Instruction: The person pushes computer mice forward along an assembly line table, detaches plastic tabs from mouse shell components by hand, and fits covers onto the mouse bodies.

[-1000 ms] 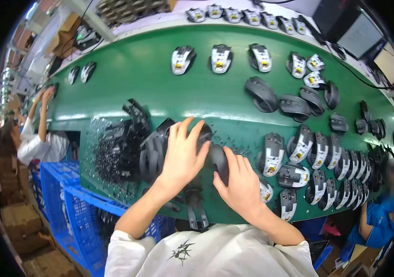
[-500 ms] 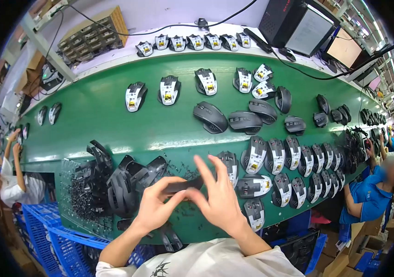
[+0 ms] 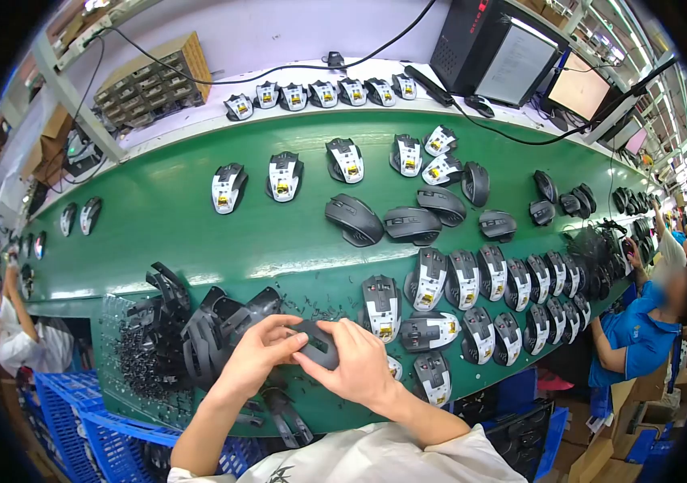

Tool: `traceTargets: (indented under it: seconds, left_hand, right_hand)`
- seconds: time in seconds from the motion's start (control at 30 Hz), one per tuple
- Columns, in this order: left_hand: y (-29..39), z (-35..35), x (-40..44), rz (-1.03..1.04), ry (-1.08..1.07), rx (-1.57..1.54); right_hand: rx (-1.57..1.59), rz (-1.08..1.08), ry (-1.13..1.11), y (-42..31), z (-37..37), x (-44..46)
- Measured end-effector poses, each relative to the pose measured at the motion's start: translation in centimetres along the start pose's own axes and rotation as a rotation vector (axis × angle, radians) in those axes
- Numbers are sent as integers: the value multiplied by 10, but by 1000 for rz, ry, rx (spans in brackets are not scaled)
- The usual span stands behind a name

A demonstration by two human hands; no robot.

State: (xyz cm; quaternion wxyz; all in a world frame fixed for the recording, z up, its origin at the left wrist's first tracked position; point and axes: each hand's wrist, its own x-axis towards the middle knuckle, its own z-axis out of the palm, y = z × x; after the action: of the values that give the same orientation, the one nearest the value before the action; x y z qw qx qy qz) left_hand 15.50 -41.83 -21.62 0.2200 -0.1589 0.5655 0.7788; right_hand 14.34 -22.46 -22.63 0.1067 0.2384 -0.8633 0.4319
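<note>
At left on the green table [image 3: 279,241]: small black pieces [image 3: 146,358], scattered, with black plastic parts [image 3: 207,342] heaped just beside. Next, left hand [image 3: 259,348] — fingers bent, nearly closed on one end of a dark mouse shell [image 3: 314,352]. Held between both hands, over the table's near part. Then right hand [image 3: 355,361], fingers curled round the other end. Farther right, grey-and-white mouse bodies [image 3: 430,278] in rows; beyond, person in blue [image 3: 637,338].

Just below the frame's centre, your left hand [image 3: 261,350] and right hand [image 3: 361,362] hold a dark mouse shell [image 3: 322,346] over the green tabletop [image 3: 271,241], with dark plastic parts [image 3: 208,330] heaped lower left and grey-and-white mice [image 3: 429,278] in rows right of centre.
</note>
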Motion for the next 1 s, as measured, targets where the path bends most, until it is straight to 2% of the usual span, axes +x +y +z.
traceTargets:
  seconds: [0.17, 0.33, 0.63, 0.7, 0.87, 1.0]
  left_hand:
    - [-4, -6, -1, -125, -46, -157]
    - [0, -5, -2, -200, -141, -196]
    - [-13, 5, 0, 52, 9, -64]
    - [-10, 6, -1, 75, 18, -28]
    - [-3, 15, -5, 4, 110, 31]
    - [-6, 9, -1, -59, 65, -285]
  right_hand:
    - [-89, -195, -33, 8, -4, 2]
    - [-125, -274, -95, 8, -19, 3]
    - [-189, -247, -100, 11, -5, -1]
    - [-167, -235, -85, 13, -1, -3]
    - [-236, -134, -248, 22, -3, -7]
    - [-200, -269, -200, 15, -6, 11]
